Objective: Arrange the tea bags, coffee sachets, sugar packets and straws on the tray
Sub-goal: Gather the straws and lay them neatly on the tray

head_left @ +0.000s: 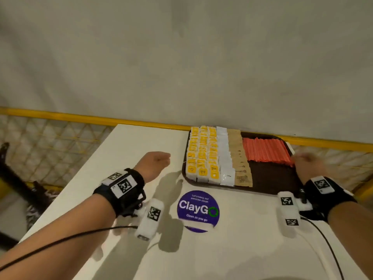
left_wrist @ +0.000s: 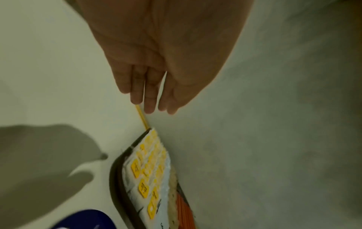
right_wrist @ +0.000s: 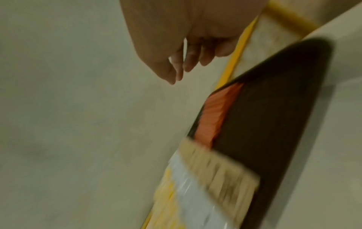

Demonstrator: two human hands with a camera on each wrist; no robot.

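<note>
A dark brown tray (head_left: 268,180) sits at the far right of the white table (head_left: 125,150). On it, from left to right, lie three columns of yellow tea bags (head_left: 201,152), a column of white coffee sachets (head_left: 224,154), a column of brown sugar packets (head_left: 237,156) and a pile of orange straws (head_left: 266,150). My left hand (head_left: 155,161) hovers left of the tray, holding nothing; its fingers (left_wrist: 149,100) hang relaxed. My right hand (head_left: 308,162) is blurred at the tray's right edge beside the straws, loosely curled (right_wrist: 186,65) and holding nothing.
A round purple ClayGo sticker (head_left: 198,211) lies on the table in front of the tray. A yellow rail (head_left: 80,118) with mesh runs behind the table, against a plain wall. Cables trail from both wrist cameras across the near table.
</note>
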